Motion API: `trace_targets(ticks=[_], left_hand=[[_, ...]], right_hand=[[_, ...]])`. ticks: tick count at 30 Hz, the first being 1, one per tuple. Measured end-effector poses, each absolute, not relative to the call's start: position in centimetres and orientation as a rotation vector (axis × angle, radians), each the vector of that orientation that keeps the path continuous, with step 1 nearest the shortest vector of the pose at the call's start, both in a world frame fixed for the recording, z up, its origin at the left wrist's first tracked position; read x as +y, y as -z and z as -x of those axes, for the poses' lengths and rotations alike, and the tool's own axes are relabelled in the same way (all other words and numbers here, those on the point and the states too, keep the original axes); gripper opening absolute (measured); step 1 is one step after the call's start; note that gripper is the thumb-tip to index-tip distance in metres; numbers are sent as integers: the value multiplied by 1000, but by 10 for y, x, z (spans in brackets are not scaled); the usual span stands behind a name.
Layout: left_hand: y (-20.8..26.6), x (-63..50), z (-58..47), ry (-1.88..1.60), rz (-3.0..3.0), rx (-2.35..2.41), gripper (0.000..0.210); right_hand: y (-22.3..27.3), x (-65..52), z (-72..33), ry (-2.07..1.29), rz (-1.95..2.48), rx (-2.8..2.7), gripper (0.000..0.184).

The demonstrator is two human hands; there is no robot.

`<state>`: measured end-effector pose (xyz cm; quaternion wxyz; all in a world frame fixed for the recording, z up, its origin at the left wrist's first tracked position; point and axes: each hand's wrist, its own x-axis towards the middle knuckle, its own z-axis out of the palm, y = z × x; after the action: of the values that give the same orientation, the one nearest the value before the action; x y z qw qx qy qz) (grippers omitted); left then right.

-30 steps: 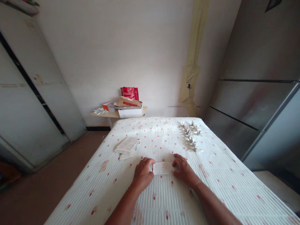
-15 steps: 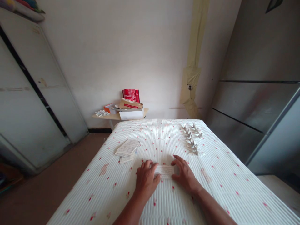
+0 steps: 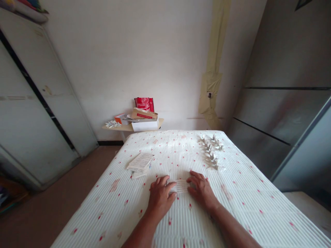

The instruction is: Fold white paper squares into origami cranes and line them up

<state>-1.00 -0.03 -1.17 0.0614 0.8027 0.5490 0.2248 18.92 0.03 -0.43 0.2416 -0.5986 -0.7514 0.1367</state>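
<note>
Paper strip (image 3: 181,186) between left hand (image 3: 160,193) and right hand (image 3: 203,190) | parted fingers (image 3: 170,186), grip unclear | apparently flattening; next needs even pressure

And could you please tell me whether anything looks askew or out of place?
The paper sheets on the left of the quilted cover lie askew, edges unaligned. The wrinkled yellowish covering around the wall socket looks makeshift. Nothing appears spilled.

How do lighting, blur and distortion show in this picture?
All in the head view: the bedcover looks brightest; the grey panels at right are dim; print on the paper between left hand and right hand is too indistinct to read; the left cabinet leans, suggesting wide-angle distortion.
</note>
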Motion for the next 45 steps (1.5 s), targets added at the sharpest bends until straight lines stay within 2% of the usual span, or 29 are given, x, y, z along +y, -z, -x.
trace_targets(ticks=[5,11,22,45], left_hand=[[14,1,10,-689,-2400,1679,31],[12,5,8,-612,-2297,1731,34],[5,7,7,-569,-2189,1762,35],[9,11,14,-560,-2161,1712,51]], right_hand=[[1,-5,-171,-318,1765,-1940,17],[6,-8,-148,-153,1856,-1910,28],[5,-5,-170,-348,1815,-1856,26],[20,5,-183,-353,1705,-1796,36]])
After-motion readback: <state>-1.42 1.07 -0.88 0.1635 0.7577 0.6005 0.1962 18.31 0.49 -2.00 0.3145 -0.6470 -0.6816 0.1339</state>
